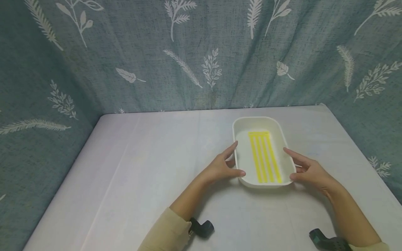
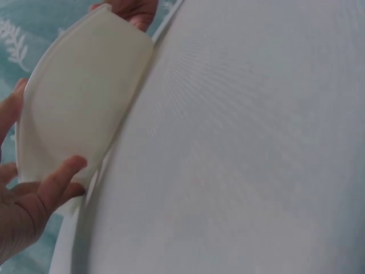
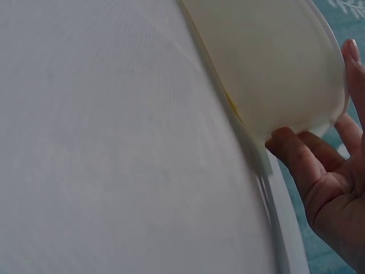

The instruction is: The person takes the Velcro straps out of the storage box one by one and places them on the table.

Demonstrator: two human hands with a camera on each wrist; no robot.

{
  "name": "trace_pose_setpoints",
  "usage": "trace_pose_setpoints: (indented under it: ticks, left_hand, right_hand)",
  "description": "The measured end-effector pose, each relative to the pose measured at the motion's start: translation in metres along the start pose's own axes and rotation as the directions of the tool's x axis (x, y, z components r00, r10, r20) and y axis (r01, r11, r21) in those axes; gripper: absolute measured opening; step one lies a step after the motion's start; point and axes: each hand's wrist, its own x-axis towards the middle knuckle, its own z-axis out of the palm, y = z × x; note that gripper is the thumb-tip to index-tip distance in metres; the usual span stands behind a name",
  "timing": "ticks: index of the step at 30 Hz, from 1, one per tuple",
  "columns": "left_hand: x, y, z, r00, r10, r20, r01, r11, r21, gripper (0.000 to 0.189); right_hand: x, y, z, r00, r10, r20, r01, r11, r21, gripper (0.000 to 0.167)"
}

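A white plastic tray (image 1: 244,150) with rounded corners and raised walls is on the right half of the table in the head view. Yellow strips (image 1: 265,158), several side by side and joined at the far end, run along its floor. My left hand (image 1: 220,168) grips the tray's left side, thumb over the rim near the front corner. On the opposite side my right hand (image 1: 311,173) holds the wall, its thumb at the front right corner. From the wrist views, the outside wall of the tray (image 2: 85,91) shows, with fingers of the right hand (image 3: 328,177) tucked low against it.
A white cloth (image 1: 150,157) covers the table. Green-blue curtains (image 1: 188,52) with white leaf prints hang behind and along both sides. Dark wrist devices (image 1: 203,228) sit at each forearm, below beige sleeves.
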Motion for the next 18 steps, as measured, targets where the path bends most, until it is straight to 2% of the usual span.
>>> trace_pose_setpoints:
  ticks: [10, 18]
  left_hand:
    - [-0.005, -0.004, -0.012, 1.000, 0.012, 0.006, -0.012, 0.999, -0.044, 0.104]
    - [-0.010, -0.008, -0.022, 1.000, 0.021, 0.012, -0.021, 0.999, -0.030, 0.103]
  right_hand:
    - [0.006, -0.005, 0.013, 1.000, -0.008, 0.002, 0.008, 1.000, 0.010, 0.089]
    - [0.010, -0.006, 0.024, 1.000, -0.024, 0.001, 0.024, 0.999, 0.038, 0.088]
